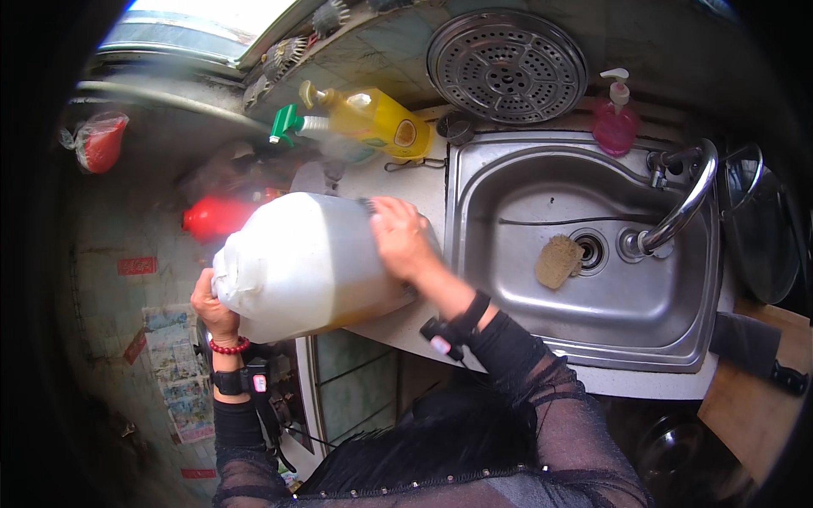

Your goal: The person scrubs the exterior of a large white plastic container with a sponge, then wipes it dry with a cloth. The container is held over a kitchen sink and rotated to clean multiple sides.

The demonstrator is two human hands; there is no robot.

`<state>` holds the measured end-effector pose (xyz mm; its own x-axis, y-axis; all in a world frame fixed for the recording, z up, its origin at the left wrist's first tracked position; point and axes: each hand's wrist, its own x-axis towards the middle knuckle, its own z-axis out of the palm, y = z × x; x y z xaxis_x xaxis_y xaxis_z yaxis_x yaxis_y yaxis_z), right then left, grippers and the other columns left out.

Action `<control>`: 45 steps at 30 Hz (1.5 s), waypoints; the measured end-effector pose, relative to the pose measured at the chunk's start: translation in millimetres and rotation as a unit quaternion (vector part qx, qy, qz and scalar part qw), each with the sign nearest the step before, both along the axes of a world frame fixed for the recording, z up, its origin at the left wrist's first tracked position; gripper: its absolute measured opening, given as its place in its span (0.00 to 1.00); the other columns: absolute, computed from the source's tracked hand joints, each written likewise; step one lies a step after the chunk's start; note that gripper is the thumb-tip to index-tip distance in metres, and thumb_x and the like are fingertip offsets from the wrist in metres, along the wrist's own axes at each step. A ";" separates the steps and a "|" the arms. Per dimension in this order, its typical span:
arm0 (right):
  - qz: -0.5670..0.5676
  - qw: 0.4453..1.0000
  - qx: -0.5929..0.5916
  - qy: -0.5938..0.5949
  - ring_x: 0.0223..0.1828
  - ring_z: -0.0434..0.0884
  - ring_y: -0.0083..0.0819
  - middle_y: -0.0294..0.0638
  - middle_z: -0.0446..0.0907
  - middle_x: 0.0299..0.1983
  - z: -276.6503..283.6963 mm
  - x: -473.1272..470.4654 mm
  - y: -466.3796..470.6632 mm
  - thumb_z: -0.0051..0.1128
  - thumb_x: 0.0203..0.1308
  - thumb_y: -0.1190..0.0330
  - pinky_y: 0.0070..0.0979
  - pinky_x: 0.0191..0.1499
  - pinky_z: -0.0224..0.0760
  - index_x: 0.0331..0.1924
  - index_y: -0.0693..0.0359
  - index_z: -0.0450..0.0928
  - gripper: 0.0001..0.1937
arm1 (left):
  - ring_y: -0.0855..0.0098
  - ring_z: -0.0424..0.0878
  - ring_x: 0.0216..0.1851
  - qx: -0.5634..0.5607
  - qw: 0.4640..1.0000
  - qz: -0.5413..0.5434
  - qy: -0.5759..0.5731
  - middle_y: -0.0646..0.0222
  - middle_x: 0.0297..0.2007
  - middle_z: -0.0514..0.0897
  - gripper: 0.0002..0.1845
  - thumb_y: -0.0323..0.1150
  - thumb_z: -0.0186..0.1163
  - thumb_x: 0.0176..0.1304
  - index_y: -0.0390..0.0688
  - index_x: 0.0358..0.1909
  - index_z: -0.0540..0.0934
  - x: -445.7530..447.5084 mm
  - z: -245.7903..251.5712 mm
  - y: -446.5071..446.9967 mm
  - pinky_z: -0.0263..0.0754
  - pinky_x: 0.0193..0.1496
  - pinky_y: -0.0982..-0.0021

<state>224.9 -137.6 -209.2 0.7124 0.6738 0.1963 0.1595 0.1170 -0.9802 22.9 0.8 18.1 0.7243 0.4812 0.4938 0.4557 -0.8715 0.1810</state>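
A large translucent white plastic jug point(298, 260) is held tilted over the counter, left of the sink. Some yellowish-brown liquid shows along its lower right part. My left hand point(215, 308), wearing a red bead bracelet, grips the jug's left end, its fingers partly hidden behind the plastic. My right hand point(403, 238) lies over the upper right part of the jug with the fingers bent around its edge. Behind the jug's left end is a blurred red bottle point(219, 217). The jug hides part of the counter beneath it.
A steel sink point(508, 305) holds a tan scrubber point(557, 261) beside the drain, under a curved faucet point(689, 197). Behind stand a yellow pump bottle point(387, 124), a green-topped sprayer point(287, 125), a perforated steamer plate point(507, 66) and a pink soap dispenser point(615, 124). A cleaver point(749, 346) lies at right.
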 end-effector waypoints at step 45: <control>0.040 0.992 -0.102 0.060 0.65 0.69 0.52 0.56 0.68 0.66 -96.0 -45.7 -83.2 0.49 0.67 0.71 0.39 0.69 0.60 0.62 0.72 0.70 0.21 | 0.71 0.73 0.25 0.012 1.000 0.024 -0.005 0.65 0.23 0.77 0.11 0.34 0.66 0.54 0.37 0.32 0.78 0.2 -1.0 -2.8 0.68 0.31 0.70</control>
<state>179.2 -220.7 -305.2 0.6656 0.7456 -0.0329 0.0379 -0.0778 -0.9962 23.1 -2.0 17.1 0.6949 0.5032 0.5137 0.4957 -0.8527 0.1647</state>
